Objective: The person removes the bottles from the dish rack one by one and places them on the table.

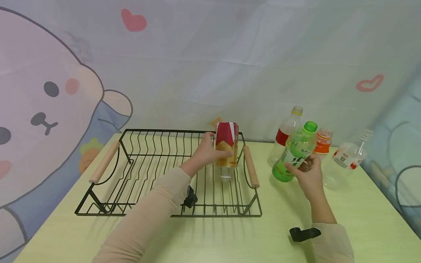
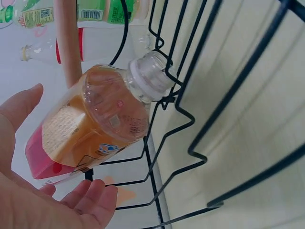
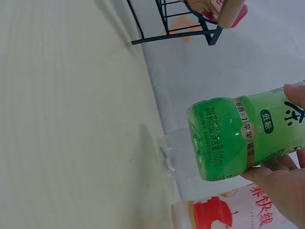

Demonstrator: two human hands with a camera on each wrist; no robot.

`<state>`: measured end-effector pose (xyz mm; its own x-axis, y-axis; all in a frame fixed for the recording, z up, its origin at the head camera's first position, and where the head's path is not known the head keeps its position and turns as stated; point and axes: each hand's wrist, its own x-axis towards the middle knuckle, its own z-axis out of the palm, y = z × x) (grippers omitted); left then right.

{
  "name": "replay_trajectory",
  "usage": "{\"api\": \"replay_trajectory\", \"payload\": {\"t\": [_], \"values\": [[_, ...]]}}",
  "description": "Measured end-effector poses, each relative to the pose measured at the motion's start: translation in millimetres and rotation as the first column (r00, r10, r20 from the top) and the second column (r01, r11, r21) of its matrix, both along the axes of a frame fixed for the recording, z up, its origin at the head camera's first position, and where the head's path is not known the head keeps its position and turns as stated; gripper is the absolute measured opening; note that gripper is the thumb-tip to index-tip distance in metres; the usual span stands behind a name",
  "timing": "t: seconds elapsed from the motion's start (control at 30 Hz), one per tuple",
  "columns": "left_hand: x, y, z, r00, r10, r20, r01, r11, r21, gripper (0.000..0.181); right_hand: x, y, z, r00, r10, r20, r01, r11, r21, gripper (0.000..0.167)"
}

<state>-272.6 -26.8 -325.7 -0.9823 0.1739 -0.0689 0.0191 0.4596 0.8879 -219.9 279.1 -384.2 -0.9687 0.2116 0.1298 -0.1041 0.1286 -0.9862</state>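
Observation:
A clear plastic bottle with a red and gold label stands neck down in the black wire dish rack, near its right end. Around it is my left hand, thumb and fingers spread. In the left wrist view a gap shows between those fingers and the bottle, whose neck sits among the wires. My right hand grips a green tea bottle around its label, tilted with the mouth up. The right wrist view shows the base of this green bottle raised off the table.
Behind and beside the right hand stand a clear bottle with a red label, an orange-labelled bottle and a clear bottle with a white and red label. The rack has wooden handles. A printed cloth hangs behind the table.

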Motion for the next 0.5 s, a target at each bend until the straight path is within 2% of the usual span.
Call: {"api": "replay_trajectory", "payload": {"t": [0.13, 0.33, 0.5], "values": [[0.5, 0.1, -2.0, 1.0, -0.006, 0.018, 0.006, 1.0, 0.005, 0.098, -3.9, 3, -6.8, 0.999, -0.01, 0.049, 0.008, 1.0, 0.028, 0.064], [2.0, 0.6, -5.2, 0.999, -0.018, 0.043, 0.015, 0.998, 0.065, 0.096, -7.3, 4, -13.6, 0.995, -0.023, 0.094, 0.014, 0.996, 0.09, 0.069], [2.2, 1.5, -10.9, 0.997, -0.026, 0.068, 0.019, 0.995, 0.102, 0.098, -8.4, 3, -17.6, 0.992, -0.034, 0.118, 0.023, 0.996, 0.092, 0.074]]}}
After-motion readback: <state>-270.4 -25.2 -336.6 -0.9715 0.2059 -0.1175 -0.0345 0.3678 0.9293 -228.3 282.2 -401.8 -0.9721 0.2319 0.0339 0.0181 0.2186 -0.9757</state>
